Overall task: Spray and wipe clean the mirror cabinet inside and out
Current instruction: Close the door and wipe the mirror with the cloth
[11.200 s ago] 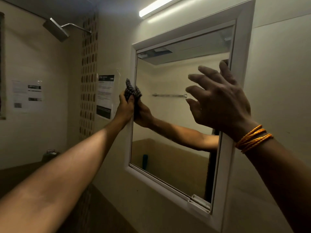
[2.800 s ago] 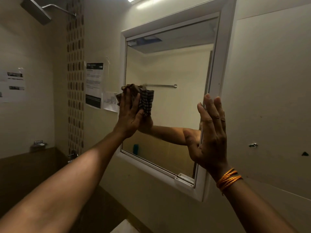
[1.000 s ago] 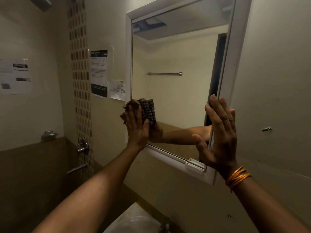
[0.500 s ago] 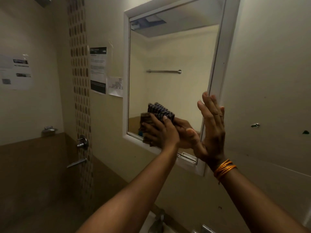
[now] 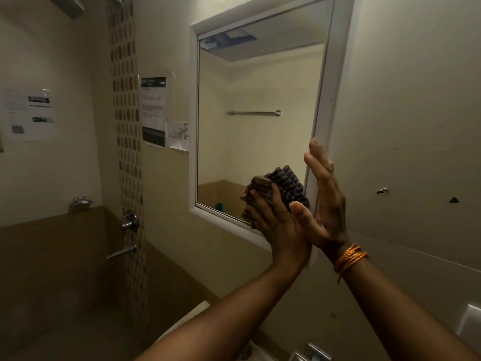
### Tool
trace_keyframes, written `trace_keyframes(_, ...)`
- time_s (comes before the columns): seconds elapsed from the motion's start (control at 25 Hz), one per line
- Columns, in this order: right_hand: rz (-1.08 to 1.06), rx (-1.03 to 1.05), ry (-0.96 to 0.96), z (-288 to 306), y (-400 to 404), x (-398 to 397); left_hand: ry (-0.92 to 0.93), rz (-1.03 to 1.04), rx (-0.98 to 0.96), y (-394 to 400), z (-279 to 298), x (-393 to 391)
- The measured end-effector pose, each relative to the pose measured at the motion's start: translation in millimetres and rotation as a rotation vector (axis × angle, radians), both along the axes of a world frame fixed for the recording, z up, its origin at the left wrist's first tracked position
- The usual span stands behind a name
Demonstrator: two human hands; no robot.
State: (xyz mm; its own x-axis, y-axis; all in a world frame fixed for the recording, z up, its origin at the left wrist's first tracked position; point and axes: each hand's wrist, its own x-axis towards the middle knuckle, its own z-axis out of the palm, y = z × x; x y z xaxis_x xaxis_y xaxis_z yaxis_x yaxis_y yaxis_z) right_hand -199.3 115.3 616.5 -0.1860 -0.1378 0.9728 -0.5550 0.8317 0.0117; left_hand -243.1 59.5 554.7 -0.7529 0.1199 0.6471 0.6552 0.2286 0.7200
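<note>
Nearest the camera, both forearms reach up and forward, with the corner of a basin and a tap fitting just peeking in along the bottom edge. The left hand has its fingers curled around a bunched checked cloth and is pressing it flat on the glass at the lower right corner of the mirror cabinet, right where the glass meets the white frame. The right hand is just beside it, fingers straight and together, palm laid against the right edge of the door frame, so it looks like it's bracing the door so it doesn't swing; an orange cord bracelet sits on that wrist. The door looks shut or very nearly, can't tell for sure from this angle. No spray bottle in view anywhere. So my read: this is the outside wipe, finishing off the bottom corner of the glass. Next up is probably the frame edges, then pulling the door open with that right hand to do the inside, which hasn't been touched as far as I can see. Further back there are paper notices taped to the wall left of the cabinet, and shower fittings on the mosaic strip beyond.
</note>
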Motion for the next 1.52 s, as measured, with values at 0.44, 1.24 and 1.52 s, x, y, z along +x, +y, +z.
trace_keyframes(0.44, -0.139, 0.022, 0.143, 6, 7, -8, 0.74, -0.219, -0.211, -44, -15, -63)
trace_keyframes(1.24, -0.222, -0.176, 0.257, 79, -7, -22, 0.714, -0.166, -0.175, -21, 171, -72)
trace_keyframes(1.52, -0.228, -0.2, 0.301, 122, -12, -27, 0.754, -0.08, -0.143, -15, 267, -67)
